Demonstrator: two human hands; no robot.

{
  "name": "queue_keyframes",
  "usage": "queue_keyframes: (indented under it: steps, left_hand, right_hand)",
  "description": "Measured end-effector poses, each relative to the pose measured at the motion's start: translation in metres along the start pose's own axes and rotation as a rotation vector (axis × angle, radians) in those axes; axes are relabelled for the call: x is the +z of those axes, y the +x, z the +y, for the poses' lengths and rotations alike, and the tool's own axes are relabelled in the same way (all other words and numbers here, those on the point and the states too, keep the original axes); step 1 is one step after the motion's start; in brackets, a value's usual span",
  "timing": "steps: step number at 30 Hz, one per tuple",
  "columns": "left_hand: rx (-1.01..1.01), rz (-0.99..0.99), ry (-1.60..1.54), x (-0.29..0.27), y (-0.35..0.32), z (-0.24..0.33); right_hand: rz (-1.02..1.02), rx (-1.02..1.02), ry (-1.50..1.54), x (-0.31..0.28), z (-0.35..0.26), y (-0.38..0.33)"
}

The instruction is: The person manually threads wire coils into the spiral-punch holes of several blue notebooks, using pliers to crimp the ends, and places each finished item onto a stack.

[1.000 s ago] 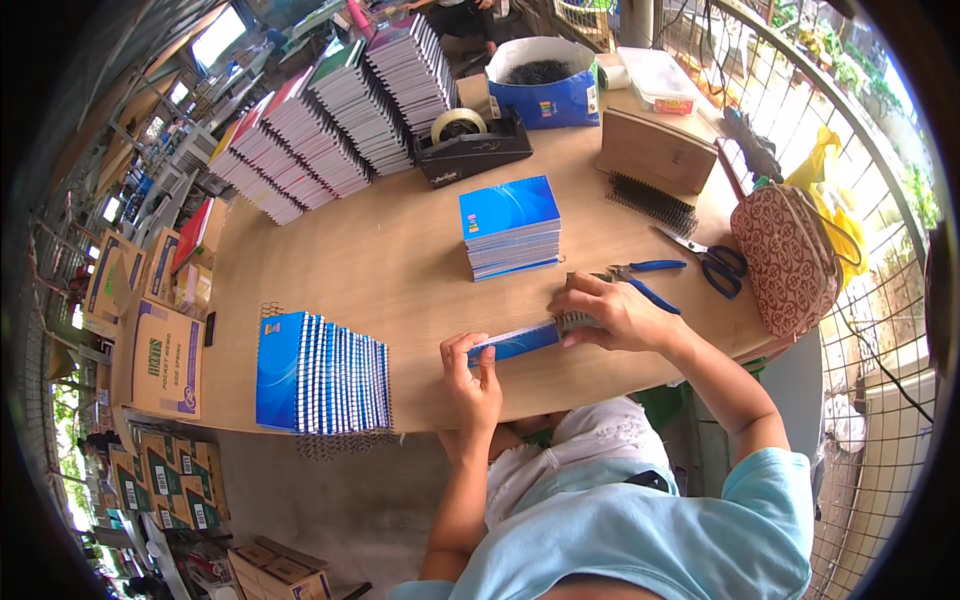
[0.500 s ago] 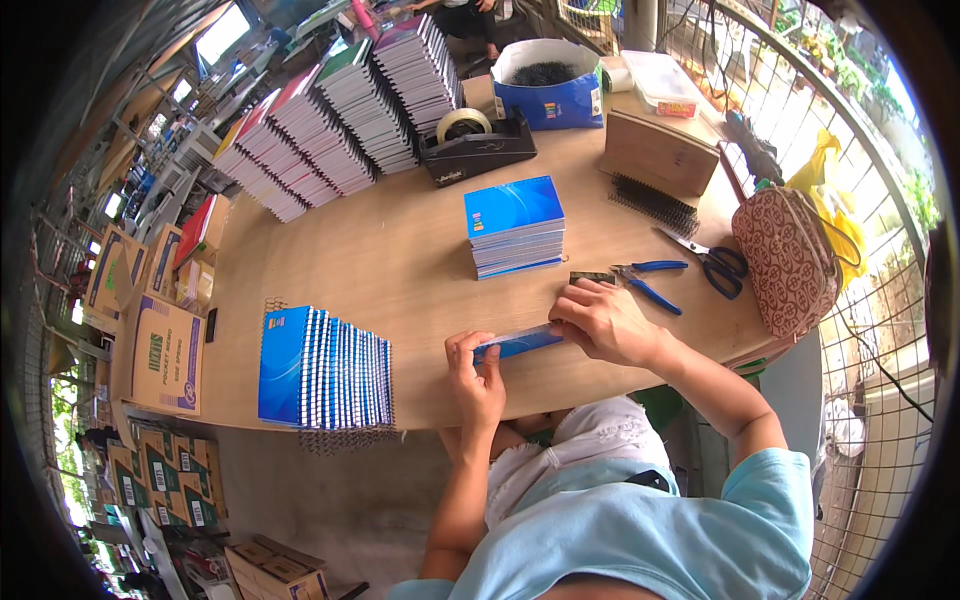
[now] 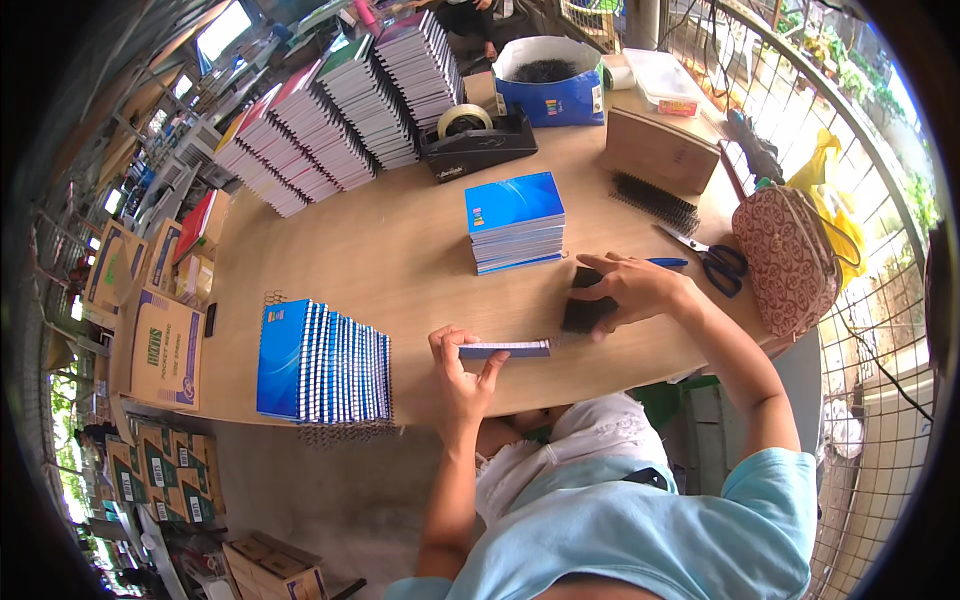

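My left hand (image 3: 462, 375) pinches a thin blue notebook (image 3: 505, 350) by its left end, just above the table's near edge. The notebook is turned so that its pale page edge shows as a narrow strip. To its right, my right hand (image 3: 640, 290) is curved round a dark rectangular block (image 3: 585, 305), thumb at the near side and fingers at the far side. Part of the block is hidden under the hand. Farther off, a stack of blue notebooks (image 3: 515, 225) stands on the table. Blue-handled pliers (image 3: 668, 262) lie mostly hidden behind my right hand.
Spiral-bound blue notebooks (image 3: 325, 365) stand in a fanned row at left. Behind are tall notebook stacks (image 3: 345, 120), a tape dispenser (image 3: 480, 145) and a blue box (image 3: 550, 105) of black wire. Scissors (image 3: 710, 260), a wire brush-like coil bundle (image 3: 655, 203) and a patterned pouch (image 3: 785, 260) sit at right.
My right hand has let go of the notebook and moved right onto the dark block, which now shows larger. My left hand has tilted the notebook so its page edge shows.
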State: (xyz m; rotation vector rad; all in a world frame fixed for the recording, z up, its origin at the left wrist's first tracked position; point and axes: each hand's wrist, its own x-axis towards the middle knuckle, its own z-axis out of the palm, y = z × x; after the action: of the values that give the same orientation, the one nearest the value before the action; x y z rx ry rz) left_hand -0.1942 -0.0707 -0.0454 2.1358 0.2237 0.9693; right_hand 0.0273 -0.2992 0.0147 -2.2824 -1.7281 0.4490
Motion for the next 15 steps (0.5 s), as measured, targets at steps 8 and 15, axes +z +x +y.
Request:
queue_keyframes:
  steps: [8,15]
  left_hand:
    - [0.053,-0.025,-0.075,-0.015,0.004,-0.028]
    - [0.054,-0.073,-0.086,-0.006,0.006,-0.011]
  right_hand:
    - [0.031,0.277,0.207,0.000,-0.015,0.022]
    - [0.267,0.141,-0.073,0.024,-0.010,0.018]
